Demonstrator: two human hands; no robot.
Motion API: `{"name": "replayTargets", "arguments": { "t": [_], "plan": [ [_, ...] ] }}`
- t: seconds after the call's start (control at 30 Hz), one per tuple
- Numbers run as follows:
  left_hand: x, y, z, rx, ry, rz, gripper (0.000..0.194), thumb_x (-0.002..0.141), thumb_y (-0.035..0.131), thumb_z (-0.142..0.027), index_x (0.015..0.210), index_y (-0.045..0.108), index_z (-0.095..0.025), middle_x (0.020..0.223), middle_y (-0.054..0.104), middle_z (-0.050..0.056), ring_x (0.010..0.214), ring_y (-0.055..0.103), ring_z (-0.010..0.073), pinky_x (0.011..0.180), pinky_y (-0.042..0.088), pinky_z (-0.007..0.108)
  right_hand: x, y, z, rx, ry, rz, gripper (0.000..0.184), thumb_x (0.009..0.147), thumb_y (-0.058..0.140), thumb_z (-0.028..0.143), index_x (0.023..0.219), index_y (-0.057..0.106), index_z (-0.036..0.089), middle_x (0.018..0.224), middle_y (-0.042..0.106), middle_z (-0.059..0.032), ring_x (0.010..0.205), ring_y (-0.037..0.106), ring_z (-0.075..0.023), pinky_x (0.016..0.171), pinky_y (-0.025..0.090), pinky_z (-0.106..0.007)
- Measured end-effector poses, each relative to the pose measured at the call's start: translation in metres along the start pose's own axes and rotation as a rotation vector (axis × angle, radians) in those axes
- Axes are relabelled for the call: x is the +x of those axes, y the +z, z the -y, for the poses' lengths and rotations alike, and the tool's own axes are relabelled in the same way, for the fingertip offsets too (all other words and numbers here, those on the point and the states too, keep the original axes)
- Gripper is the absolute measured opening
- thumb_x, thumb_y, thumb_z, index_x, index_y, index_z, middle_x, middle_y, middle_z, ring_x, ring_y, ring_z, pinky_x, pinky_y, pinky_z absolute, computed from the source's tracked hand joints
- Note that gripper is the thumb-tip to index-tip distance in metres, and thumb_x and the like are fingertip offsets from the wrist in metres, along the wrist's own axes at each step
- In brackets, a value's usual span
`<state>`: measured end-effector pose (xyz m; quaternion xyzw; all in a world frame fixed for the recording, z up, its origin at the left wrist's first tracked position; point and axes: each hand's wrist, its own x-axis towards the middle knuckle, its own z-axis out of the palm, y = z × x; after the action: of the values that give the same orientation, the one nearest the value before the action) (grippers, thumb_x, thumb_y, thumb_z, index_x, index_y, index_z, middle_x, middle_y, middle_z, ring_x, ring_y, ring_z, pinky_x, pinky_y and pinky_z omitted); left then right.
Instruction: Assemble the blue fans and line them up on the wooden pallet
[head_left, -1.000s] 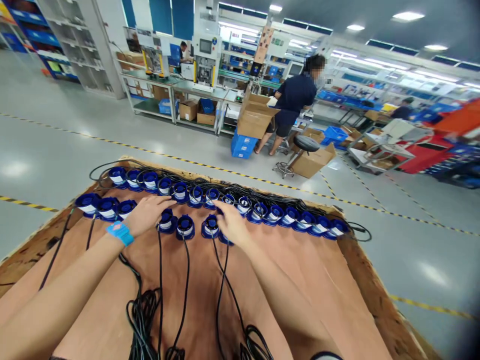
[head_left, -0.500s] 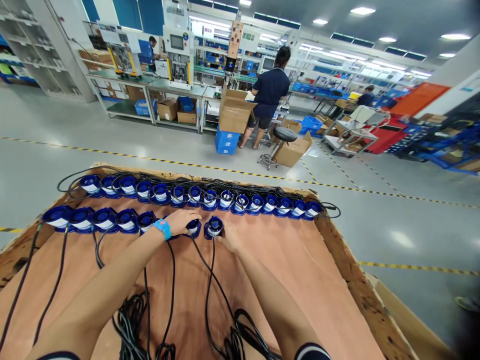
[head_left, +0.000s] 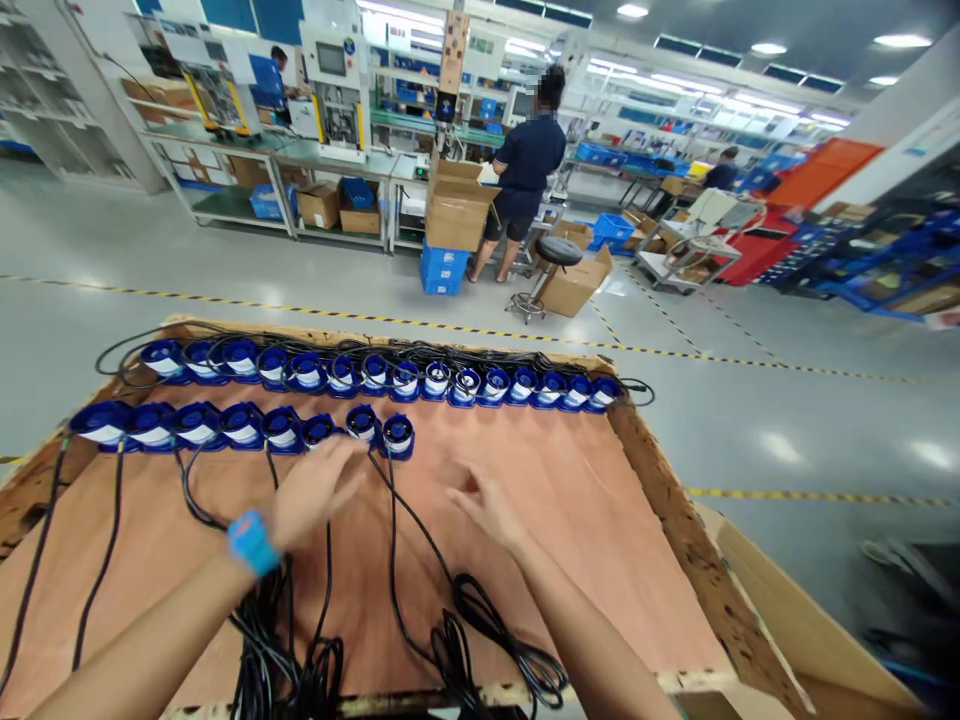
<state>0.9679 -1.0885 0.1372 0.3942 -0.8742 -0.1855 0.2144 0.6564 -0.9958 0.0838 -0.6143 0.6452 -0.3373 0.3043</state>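
Note:
My left hand (head_left: 319, 488), with a blue band (head_left: 253, 543) on its wrist, hovers just in front of the near row of blue round cable-fitted units. It is smeared by motion, but its thumb and fingers are apart and nothing is in them. My right hand (head_left: 486, 503) hangs over the bare brown sheet (head_left: 570, 560), loosely curved, fingers apart and holding nothing. The unit (head_left: 397, 434) at the right end of the near row stands close beside another unit (head_left: 362, 426); each has a white label. Black cables (head_left: 391, 560) run from them toward me.
Behind, a second row of blue units (head_left: 466, 386) lines the far edge, with black cables piled behind it. A rough wooden rim (head_left: 675, 510) borders the sheet. Coiled cables (head_left: 457, 650) lie near me. Beyond the striped floor line, a person (head_left: 529, 160) stands by a cardboard box (head_left: 457, 205).
Both hands have let go of the two right-hand units and drawn back toward me. Those units now stand side by side at the row's end. The view has shifted slightly.

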Motion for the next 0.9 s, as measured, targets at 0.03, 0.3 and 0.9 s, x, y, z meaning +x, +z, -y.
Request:
{"name": "replayTargets", "arguments": {
  "t": [0.03,0.3,0.9],
  "plan": [
    [-0.032,0.011,-0.020,-0.145,-0.072,0.103,0.025,0.095,0.049,-0.039,0.115,0.061,-0.029,0.105,0.070,0.006,0.097,0.068,0.0236,0.086,0.056,0.038,-0.037,-0.015,-0.006,-0.025,0.056,0.017,0.042,0.088,0.065,0.042,0.127,0.060,0.026,0.107,0.071,-0.0071,0.091,0.068,-0.0250,0.083,0.056,-0.042],
    [-0.218,0.181,-0.124,-0.931,-0.679,0.559,0.053,0.080,0.044,-0.079,0.105,0.061,-0.035,0.105,0.072,0.006,0.105,0.069,0.0267,0.095,0.054,0.042,-0.255,0.023,-0.033,-0.502,0.089,0.076,0.072,0.055,0.087,0.059,0.120,0.065,0.035,0.155,0.043,-0.0142,0.142,0.033,-0.0507,0.113,0.025,-0.070],
    [-0.208,0.161,-0.167,-0.548,-0.554,-0.125,0.045,0.092,0.048,-0.055,0.125,0.044,-0.025,0.127,0.059,0.012,0.107,0.065,0.0248,0.095,0.055,0.043,-0.200,0.137,0.009,0.829,0.255,0.039,0.027,0.088,0.054,0.044,0.104,0.059,0.022,0.108,0.069,-0.0069,0.106,0.064,-0.0239,0.100,0.050,-0.041]
  ]
}}
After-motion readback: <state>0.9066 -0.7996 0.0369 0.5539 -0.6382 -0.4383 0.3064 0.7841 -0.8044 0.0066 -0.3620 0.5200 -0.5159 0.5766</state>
